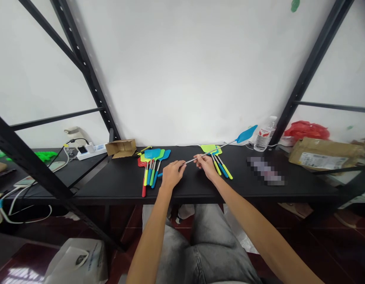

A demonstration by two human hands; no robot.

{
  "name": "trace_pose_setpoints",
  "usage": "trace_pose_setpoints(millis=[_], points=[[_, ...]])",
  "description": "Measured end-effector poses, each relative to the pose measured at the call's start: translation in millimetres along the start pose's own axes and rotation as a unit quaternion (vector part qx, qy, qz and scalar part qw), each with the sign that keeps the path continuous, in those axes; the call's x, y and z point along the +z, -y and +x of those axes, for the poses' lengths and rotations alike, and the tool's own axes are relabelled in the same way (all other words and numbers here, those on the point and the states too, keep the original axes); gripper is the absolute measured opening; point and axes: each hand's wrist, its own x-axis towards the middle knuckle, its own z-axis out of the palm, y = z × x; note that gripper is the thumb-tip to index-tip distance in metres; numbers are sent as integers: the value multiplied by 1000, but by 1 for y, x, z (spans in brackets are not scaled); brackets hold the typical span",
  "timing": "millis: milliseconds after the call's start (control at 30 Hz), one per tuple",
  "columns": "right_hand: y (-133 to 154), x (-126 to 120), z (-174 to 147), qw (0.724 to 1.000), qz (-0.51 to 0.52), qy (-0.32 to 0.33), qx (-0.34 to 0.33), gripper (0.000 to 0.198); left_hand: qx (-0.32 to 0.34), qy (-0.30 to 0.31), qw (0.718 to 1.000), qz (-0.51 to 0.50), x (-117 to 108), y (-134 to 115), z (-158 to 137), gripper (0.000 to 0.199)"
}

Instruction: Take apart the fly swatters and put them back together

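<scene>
A blue fly swatter point(246, 135) with a long thin metal rod slants up to the right over the black table. My left hand point(173, 173) is closed round its handle end, and a bit of blue shows just left of the fingers. Further along, my right hand point(205, 165) pinches the metal rod. Left of my hands lies a fanned group of fly swatters point(152, 154) with red, yellow, green and blue handles. Behind my right hand lies a smaller group of fly swatters point(225, 165) with yellow-green and blue handles.
On the table point(111, 181) stand an open cardboard box point(121, 148) and a clear bottle point(264, 134). A blurred patch point(265, 170) lies at right, before a taped parcel point(324, 154) and a red bag point(308, 130). Black metal posts point(87, 71) frame both sides. A power strip point(92, 151) sits left.
</scene>
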Motion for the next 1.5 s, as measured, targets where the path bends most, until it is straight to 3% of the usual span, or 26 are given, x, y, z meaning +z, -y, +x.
trace_pose_setpoints(millis=[133, 300, 633, 1000, 1500], points=[[0, 7, -5, 992, -57, 112, -10, 44, 28, 10, 999, -12, 3, -1, 0, 35], [2, 7, -5, 986, -78, 145, -14, 42, 21, 17, 1000, -14, 5, 0, 0, 38], [-1, 7, -3, 994, -60, 84, -21, 41, -5, 16, 1000, 25, 5, -7, 4, 43], [-6, 5, 1, 1000, -21, -6, 18, 47, -13, 21, 999, 33, 4, -5, 4, 45], [-1, -6, 11, 988, 55, -144, 8, 44, -22, 34, 998, 44, 0, 2, 2, 45]])
